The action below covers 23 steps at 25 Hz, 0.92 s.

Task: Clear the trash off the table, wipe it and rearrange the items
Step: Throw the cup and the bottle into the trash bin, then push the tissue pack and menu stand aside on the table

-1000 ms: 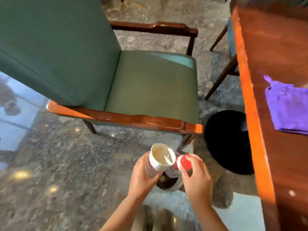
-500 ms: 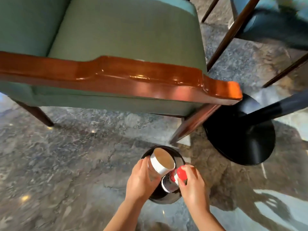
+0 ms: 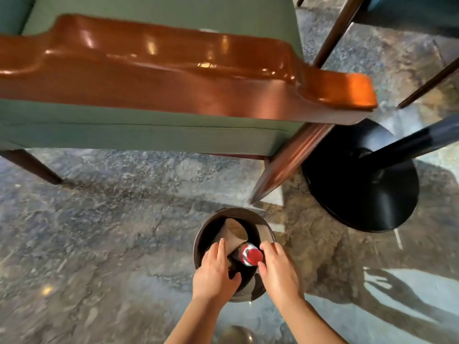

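Both hands were held over a round dark waste bin [image 3: 198, 247] standing on the polished stone floor [image 3: 99, 232]. The left hand [image 3: 215, 269] was spread flat over the near rim, fingers apart and gripping nothing. The right hand [image 3: 278, 268] was curled beside a red-capped bottle [image 3: 249, 254] that stood up inside the bin; its fingertips [image 3: 261, 263] touched the cap, but whether they clamped it could not be told. Behind the bottle, a paper cup [image 3: 234, 232] lay tipped inside the bin, its lower part hidden. The bin's near wall was covered by the hands, and the forearms were cut off by the bottom edge. Farther off, a glossy wooden armrest [image 3: 188, 75] of a green upholstered chair [image 3: 149, 135] was blurred, and the black disc-shaped table base [image 3: 367, 194] stood to the right, its post cut off.
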Motion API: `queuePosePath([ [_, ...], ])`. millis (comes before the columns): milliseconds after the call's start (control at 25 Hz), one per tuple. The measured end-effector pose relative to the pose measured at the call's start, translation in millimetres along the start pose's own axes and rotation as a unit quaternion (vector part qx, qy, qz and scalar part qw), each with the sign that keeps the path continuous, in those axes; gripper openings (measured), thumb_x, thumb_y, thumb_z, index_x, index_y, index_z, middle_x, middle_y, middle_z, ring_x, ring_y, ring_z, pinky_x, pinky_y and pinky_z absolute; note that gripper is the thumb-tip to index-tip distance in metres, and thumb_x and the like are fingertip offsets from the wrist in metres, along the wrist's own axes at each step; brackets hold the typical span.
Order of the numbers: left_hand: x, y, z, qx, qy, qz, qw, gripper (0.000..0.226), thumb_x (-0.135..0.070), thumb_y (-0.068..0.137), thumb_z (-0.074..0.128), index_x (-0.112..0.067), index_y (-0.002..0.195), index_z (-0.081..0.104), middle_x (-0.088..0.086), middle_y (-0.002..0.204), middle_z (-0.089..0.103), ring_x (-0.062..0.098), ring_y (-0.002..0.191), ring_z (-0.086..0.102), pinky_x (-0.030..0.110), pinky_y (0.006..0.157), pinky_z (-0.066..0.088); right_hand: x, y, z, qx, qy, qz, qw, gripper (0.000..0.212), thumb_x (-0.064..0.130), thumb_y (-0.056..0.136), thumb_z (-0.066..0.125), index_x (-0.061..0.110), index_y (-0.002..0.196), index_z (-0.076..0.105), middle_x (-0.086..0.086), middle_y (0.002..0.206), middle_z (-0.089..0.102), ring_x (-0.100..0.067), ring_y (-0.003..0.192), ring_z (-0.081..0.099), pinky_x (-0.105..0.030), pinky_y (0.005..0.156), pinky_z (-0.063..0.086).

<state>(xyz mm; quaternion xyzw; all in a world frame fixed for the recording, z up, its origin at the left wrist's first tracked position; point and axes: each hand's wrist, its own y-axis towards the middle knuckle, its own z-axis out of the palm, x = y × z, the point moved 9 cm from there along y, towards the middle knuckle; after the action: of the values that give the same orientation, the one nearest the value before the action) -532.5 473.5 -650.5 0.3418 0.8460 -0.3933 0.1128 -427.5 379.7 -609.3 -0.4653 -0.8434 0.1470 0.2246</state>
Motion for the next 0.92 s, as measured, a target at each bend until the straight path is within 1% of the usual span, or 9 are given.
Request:
queuePosePath([
  [80, -6, -9, -17, 0.012, 0.046, -0.006, 0.999, 0.059, -0.044, 0.083, 0.053, -0.024, 0.136, 0.035, -0.006, 0.129, 0.047, 0.015, 0.119, 0.046, 0.031, 0.08, 0.051, 10, -5, -13, 0.022, -0.022, -0.009, 0.999, 0.035, 0.024, 0.092, 0.048, 0.023, 0.126, 0.04, 0.0, 0.129, 0.043, -0.021, 0.108, 0.054, -0.034, 0.085, 0.046],
  [200, -26, -31, -60, 0.033, 0.128, 0.001, 0.991, 0.045, -0.044, 0.085, 0.048, -0.02, 0.123, 0.047, 0.0, 0.116, 0.056, 0.021, 0.11, 0.054, 0.034, 0.08, 0.047, 34, -21, -53, 0.023, -0.036, -0.02, 0.999, 0.034, 0.026, 0.093, 0.046, 0.021, 0.126, 0.039, -0.001, 0.134, 0.039, -0.023, 0.114, 0.049, -0.035, 0.089, 0.044],
  [360, -75, -84, -154, 0.032, 0.192, 0.021, 0.981, 0.038, -0.038, 0.089, 0.047, -0.016, 0.119, 0.052, 0.005, 0.118, 0.059, 0.026, 0.108, 0.056, 0.035, 0.082, 0.046, 77, -71, -142, 0.034, -0.051, -0.015, 0.998, 0.034, 0.022, 0.093, 0.046, 0.018, 0.126, 0.041, -0.006, 0.133, 0.04, -0.025, 0.125, 0.036, -0.036, 0.096, 0.039],
  [480, -124, -147, -233, 0.018, 0.231, 0.054, 0.971, 0.034, -0.033, 0.092, 0.044, -0.013, 0.118, 0.053, 0.007, 0.12, 0.058, 0.028, 0.109, 0.056, 0.035, 0.083, 0.045, 114, -121, -228, 0.021, -0.07, -0.027, 0.997, 0.029, 0.021, 0.091, 0.047, 0.016, 0.12, 0.047, -0.008, 0.128, 0.048, -0.027, 0.124, 0.037, -0.039, 0.099, 0.034],
  [560, -153, -188, -285, -0.003, 0.253, 0.075, 0.964, 0.032, -0.034, 0.093, 0.044, -0.013, 0.116, 0.054, 0.007, 0.121, 0.058, 0.029, 0.11, 0.056, 0.035, 0.083, 0.045, 139, -153, -290, -0.032, -0.066, -0.045, 0.996, 0.022, 0.019, 0.087, 0.052, 0.015, 0.108, 0.055, -0.009, 0.114, 0.056, -0.029, 0.115, 0.048, -0.042, 0.096, 0.037],
  [640, -180, -225, -335, -0.04, 0.265, 0.09, 0.959, 0.032, -0.035, 0.093, 0.044, -0.014, 0.116, 0.054, 0.006, 0.121, 0.059, 0.028, 0.112, 0.056, 0.035, 0.085, 0.045, 164, -185, -356, -0.133, -0.048, -0.071, 0.987, 0.018, 0.017, 0.064, 0.072, 0.014, 0.079, 0.062, -0.008, 0.081, 0.063, -0.029, 0.084, 0.063, -0.04, 0.075, 0.049],
  [680, -194, -242, -357, -0.06, 0.273, 0.096, 0.956, 0.033, -0.035, 0.093, 0.044, -0.015, 0.118, 0.053, 0.006, 0.122, 0.058, 0.027, 0.113, 0.055, 0.035, 0.087, 0.045, 174, -201, -383, -0.159, -0.053, -0.081, 0.983, 0.023, 0.018, 0.051, 0.077, 0.016, 0.066, 0.06, -0.005, 0.066, 0.061, -0.027, 0.069, 0.063, -0.036, 0.063, 0.051],
  [720, -207, -258, -376, -0.081, 0.277, 0.102, 0.952, 0.034, -0.035, 0.093, 0.044, -0.015, 0.119, 0.053, 0.006, 0.123, 0.058, 0.026, 0.114, 0.055, 0.035, 0.088, 0.045, 182, -215, -407, -0.183, -0.066, -0.086, 0.977, 0.027, 0.02, 0.044, 0.079, 0.017, 0.06, 0.058, -0.003, 0.06, 0.059, -0.026, 0.061, 0.061, -0.033, 0.057, 0.05],
  [920, -277, -325, -439, -0.187, 0.266, 0.169, 0.931, 0.036, -0.039, 0.091, 0.047, -0.016, 0.117, 0.054, 0.005, 0.119, 0.059, 0.026, 0.111, 0.056, 0.035, 0.085, 0.044, 187, -273, -507, -0.265, -0.07, -0.068, 0.959, 0.026, 0.023, 0.047, 0.079, 0.017, 0.063, 0.059, -0.005, 0.063, 0.059, -0.028, 0.064, 0.061, -0.035, 0.057, 0.051],
])
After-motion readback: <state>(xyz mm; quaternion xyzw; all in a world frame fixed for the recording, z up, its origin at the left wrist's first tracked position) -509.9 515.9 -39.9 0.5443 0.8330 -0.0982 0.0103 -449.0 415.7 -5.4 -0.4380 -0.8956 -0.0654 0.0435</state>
